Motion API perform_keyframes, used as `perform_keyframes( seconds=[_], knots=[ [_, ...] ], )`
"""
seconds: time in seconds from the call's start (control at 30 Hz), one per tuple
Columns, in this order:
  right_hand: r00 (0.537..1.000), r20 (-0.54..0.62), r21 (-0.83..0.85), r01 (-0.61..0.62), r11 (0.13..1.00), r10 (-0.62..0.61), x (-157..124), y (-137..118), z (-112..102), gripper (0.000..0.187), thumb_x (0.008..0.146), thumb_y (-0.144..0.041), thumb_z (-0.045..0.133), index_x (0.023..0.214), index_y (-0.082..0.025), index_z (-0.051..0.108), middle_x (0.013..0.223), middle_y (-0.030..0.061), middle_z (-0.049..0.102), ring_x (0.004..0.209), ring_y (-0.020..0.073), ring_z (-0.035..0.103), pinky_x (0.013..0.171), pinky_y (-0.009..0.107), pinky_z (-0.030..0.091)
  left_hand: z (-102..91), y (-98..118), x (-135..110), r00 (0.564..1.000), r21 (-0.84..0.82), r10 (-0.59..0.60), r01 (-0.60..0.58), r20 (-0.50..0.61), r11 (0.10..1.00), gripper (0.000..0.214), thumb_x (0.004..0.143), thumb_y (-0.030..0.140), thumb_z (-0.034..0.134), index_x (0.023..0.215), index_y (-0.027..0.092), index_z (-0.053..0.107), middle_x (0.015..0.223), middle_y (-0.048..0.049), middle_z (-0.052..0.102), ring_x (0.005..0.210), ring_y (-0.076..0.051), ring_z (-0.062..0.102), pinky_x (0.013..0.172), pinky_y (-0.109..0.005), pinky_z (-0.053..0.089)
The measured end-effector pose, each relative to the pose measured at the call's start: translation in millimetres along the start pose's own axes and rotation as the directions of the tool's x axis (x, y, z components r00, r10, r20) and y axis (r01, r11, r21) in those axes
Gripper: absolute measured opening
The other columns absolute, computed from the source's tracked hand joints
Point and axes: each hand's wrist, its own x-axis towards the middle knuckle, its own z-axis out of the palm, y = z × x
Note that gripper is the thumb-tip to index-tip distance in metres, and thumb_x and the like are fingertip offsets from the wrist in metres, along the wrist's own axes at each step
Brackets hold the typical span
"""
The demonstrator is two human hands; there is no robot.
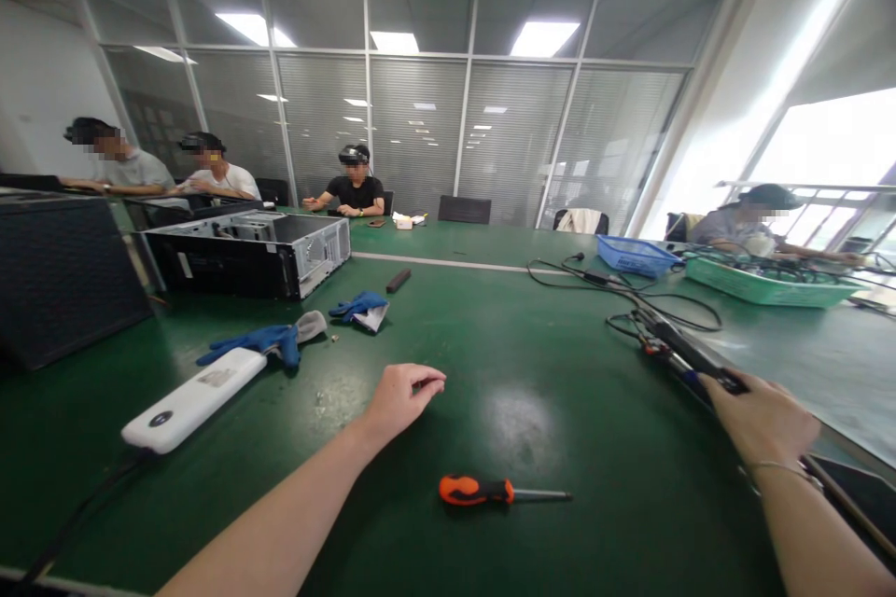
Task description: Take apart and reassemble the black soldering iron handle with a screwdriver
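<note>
My left hand (pixel 400 399) hovers low over the green table (pixel 532 364), fingers curled loosely together, with nothing visible in them. An orange-and-black screwdriver (pixel 490 491) lies on the table in front of me, between my forearms. My right hand (pixel 760 418) is closed on the near end of a long dark tool (pixel 682 350) with cables attached, at the right. A white power bank (pixel 189 398) lies to the left of my left hand.
An open black computer case (pixel 248 252) lies at the back left, a dark box (pixel 60 275) beside it. Blue gloves (pixel 280 338) and a small black bar (pixel 399 280) lie near it. Blue (pixel 634 255) and green (pixel 763 284) baskets stand at the right. Several people sit around the table.
</note>
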Motion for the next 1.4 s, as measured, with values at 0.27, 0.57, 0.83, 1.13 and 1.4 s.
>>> perform_keyframes(
  seconds=[0.27,0.57,0.83,1.13,1.4],
  knots=[
    [0.976,0.172,-0.023,0.139,0.990,-0.133,-13.4,-27.4,14.8,0.056,0.079,-0.060,0.047,0.112,-0.021,0.071,0.095,0.0178,0.073,0.089,0.0387,0.067,0.073,0.046,0.047,-1.2,-1.0,-0.5,1.000,0.016,-0.001,0.002,-0.006,1.000,0.015,0.086,0.017,0.063,0.092,0.019,0.076,0.086,-0.0013,0.077,0.076,-0.017,0.070,0.074,-0.024,0.051],
    [0.953,0.194,0.045,0.228,0.973,-0.233,-26.0,-42.2,8.8,0.052,0.084,-0.048,0.041,0.111,-0.016,0.071,0.102,0.0216,0.071,0.094,0.0427,0.066,0.075,0.055,0.048,2.1,-6.6,0.2,1.000,0.035,0.023,-0.023,-0.010,0.999,0.015,0.085,0.016,0.063,0.092,0.019,0.076,0.085,-0.0009,0.077,0.076,-0.016,0.070,0.077,-0.025,0.051],
    [0.777,0.269,0.426,0.434,0.794,-0.569,-58.8,-110.5,-6.0,0.048,0.083,-0.049,0.050,0.117,-0.021,0.068,0.116,0.0090,0.070,0.105,0.0281,0.064,0.091,0.038,0.050,1.2,-4.5,-0.5,0.997,0.083,0.068,-0.066,-0.021,0.994,0.018,0.083,0.019,0.067,0.100,0.018,0.073,0.094,-0.0047,0.076,0.086,-0.020,0.069,0.083,-0.031,0.052],
    [0.372,0.302,0.797,0.407,0.446,-0.878,-124.7,-182.1,-76.4,0.036,0.077,-0.041,0.068,0.109,-0.023,0.072,0.107,0.0063,0.070,0.094,0.0237,0.065,0.080,0.035,0.051,-2.1,11.0,-7.2,0.955,0.091,0.196,-0.220,0.224,0.971,0.071,0.066,0.038,0.084,0.130,0.024,0.058,0.131,-0.0112,0.059,0.120,-0.028,0.054,0.104,-0.043,0.042],
    [0.610,0.204,0.703,0.453,0.548,-0.766,-97.9,-163.8,-66.9,0.048,0.082,-0.055,0.058,0.114,-0.021,0.068,0.109,0.0099,0.068,0.099,0.0269,0.063,0.090,0.041,0.050,0.0,12.2,-6.6,0.900,0.028,0.227,-0.255,0.372,0.966,0.047,0.070,0.035,0.082,0.113,0.020,0.069,0.114,-0.0085,0.069,0.106,-0.026,0.062,0.096,-0.037,0.046]
  ],
)
